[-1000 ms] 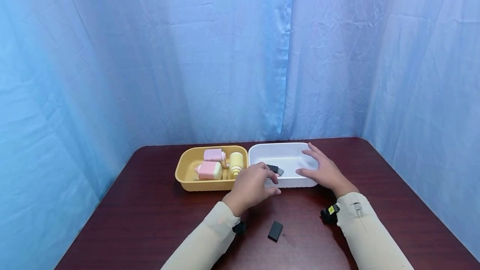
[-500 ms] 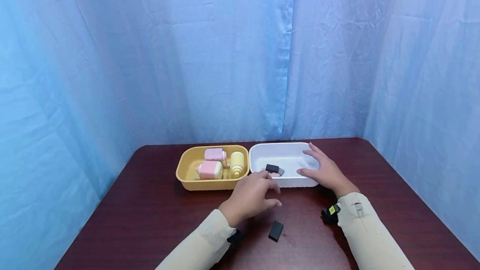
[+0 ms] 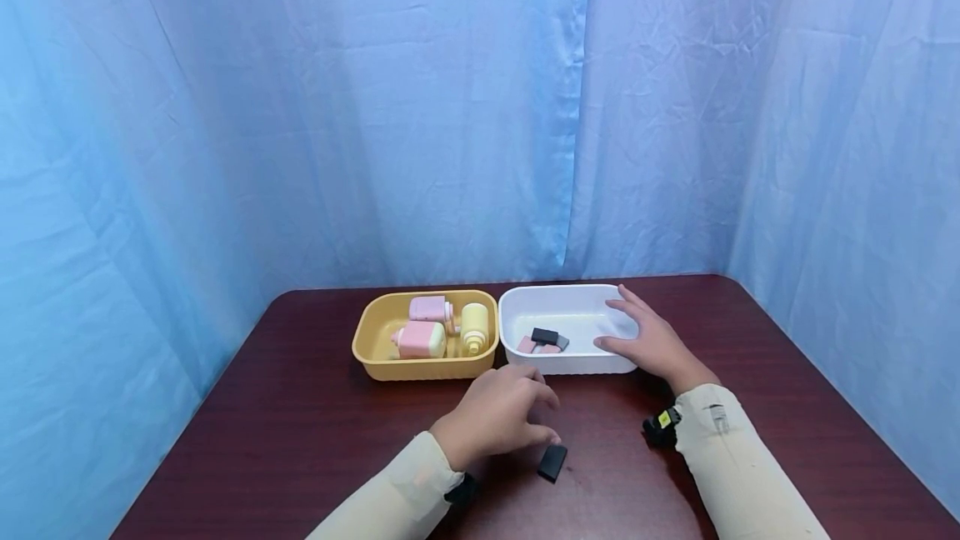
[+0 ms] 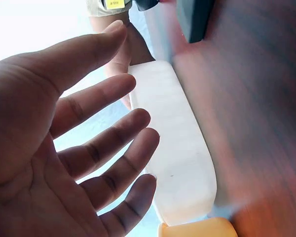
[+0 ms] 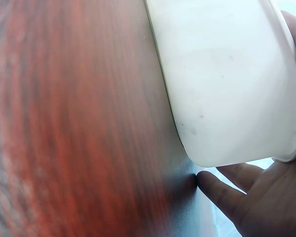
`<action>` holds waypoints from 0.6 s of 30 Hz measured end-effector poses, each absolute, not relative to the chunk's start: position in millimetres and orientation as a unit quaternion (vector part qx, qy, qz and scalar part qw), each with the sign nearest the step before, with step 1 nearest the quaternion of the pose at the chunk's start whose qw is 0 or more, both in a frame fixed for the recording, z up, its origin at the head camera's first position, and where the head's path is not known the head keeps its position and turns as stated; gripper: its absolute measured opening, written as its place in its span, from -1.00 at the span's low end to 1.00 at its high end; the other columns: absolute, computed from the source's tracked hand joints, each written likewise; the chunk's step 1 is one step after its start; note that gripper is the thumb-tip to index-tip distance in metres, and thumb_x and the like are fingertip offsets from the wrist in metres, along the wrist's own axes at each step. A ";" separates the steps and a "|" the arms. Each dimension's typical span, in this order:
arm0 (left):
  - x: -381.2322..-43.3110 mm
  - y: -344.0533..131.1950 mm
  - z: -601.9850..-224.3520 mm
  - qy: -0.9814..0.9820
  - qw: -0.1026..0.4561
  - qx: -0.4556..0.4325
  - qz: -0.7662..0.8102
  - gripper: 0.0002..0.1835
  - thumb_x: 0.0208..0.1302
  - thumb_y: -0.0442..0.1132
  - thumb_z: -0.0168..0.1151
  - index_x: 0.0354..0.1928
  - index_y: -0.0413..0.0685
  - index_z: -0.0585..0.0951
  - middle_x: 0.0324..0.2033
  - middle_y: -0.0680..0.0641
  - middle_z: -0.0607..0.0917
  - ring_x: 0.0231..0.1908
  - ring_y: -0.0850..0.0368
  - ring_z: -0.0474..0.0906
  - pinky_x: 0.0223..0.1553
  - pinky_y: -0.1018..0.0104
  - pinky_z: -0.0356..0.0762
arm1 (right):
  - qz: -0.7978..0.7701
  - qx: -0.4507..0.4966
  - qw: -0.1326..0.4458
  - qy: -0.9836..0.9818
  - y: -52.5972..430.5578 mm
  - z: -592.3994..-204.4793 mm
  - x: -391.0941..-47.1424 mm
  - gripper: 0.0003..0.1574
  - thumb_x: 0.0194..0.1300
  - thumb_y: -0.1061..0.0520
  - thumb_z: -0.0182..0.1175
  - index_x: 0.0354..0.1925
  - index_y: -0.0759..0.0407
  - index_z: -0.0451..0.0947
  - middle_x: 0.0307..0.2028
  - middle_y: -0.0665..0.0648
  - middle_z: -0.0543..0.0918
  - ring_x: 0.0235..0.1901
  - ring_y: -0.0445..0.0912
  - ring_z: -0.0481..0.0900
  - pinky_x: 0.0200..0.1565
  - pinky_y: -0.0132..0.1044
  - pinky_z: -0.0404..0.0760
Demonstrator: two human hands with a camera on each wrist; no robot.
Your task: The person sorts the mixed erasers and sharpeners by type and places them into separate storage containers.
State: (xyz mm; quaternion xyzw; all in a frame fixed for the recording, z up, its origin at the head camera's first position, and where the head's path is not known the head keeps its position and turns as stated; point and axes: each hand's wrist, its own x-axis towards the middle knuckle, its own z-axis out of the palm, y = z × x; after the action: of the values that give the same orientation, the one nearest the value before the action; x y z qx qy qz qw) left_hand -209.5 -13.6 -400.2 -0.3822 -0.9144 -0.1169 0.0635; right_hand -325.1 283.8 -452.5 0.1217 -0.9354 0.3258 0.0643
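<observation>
My left hand hovers over the table with relaxed, spread fingers and holds nothing. Its thumb tip is close to a small flat black block on the table; whether they touch I cannot tell. In the left wrist view the black block appears beyond the thumb. My right hand holds the right end of a white basket, its thumb over the rim. The right wrist view shows fingers outside the corner. Inside the basket lie another black block, a grey piece and pink pieces.
A yellow basket adjoins the white one on the left. It contains a pink bottle, a lilac bottle and a yellow bottle. Blue curtains hang behind and beside the dark red table.
My left hand has drawn back from the white basket toward the black block on the table, uncovering the pieces in the basket. The right hand has stayed in place.
</observation>
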 end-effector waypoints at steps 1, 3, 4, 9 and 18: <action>-208.6 -14.0 -400.9 -0.914 0.060 -0.384 -0.116 -0.62 -0.07 0.25 0.42 -0.17 0.37 0.71 -0.27 0.29 0.56 -0.34 0.40 0.44 -0.41 0.47 0.38 | 0.326 0.121 0.064 -0.935 283.7 -452.3 -325.1 0.12 -0.04 -0.46 0.31 0.35 0.03 0.29 0.50 0.02 -0.07 0.43 0.16 -0.01 0.23 0.29 0.15; -206.3 -14.9 -402.4 -0.915 0.053 -0.386 -0.110 -0.61 -0.07 0.25 0.42 -0.16 0.38 0.71 -0.27 0.30 0.56 -0.34 0.39 0.44 -0.41 0.47 0.37 | 0.326 0.121 0.065 -0.935 283.8 -452.3 -325.4 0.11 -0.04 -0.46 0.32 0.35 0.02 0.29 0.50 0.01 -0.07 0.43 0.15 -0.01 0.24 0.29 0.15; -205.1 -15.3 -403.1 -0.915 0.048 -0.385 -0.107 -0.61 -0.07 0.25 0.42 -0.15 0.39 0.70 -0.27 0.30 0.55 -0.34 0.38 0.44 -0.41 0.47 0.36 | 0.326 0.120 0.066 -0.935 283.8 -452.4 -325.6 0.11 -0.04 -0.45 0.32 0.35 0.02 0.30 0.50 0.01 -0.07 0.44 0.15 -0.01 0.24 0.28 0.15; -200.0 -18.3 -407.0 -0.919 0.023 -0.382 -0.095 -0.54 -0.08 0.30 0.40 -0.10 0.41 0.68 -0.23 0.28 0.54 -0.28 0.36 0.43 -0.37 0.45 0.37 | 0.326 0.116 0.068 -0.936 283.2 -452.2 -325.7 0.10 -0.04 -0.45 0.32 0.35 0.01 0.30 0.50 0.00 -0.06 0.44 0.14 0.00 0.25 0.28 0.15; -195.4 -23.3 -413.1 -0.916 -0.017 -0.388 -0.102 -0.49 -0.11 0.32 0.40 -0.06 0.39 0.66 -0.22 0.28 0.54 -0.29 0.39 0.42 -0.33 0.44 0.42 | 0.328 0.118 0.067 -0.935 282.6 -451.4 -324.0 0.13 -0.06 -0.47 0.32 0.35 0.04 0.29 0.50 0.03 -0.07 0.43 0.16 -0.01 0.24 0.29 0.15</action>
State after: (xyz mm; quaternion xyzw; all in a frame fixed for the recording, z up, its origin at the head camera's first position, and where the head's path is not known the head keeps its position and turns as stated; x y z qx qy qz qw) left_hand -195.4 -23.3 -413.1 -0.3878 -0.9159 -0.1024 -0.0169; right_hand -324.0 282.6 -451.4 0.1184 -0.9348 0.3282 0.0667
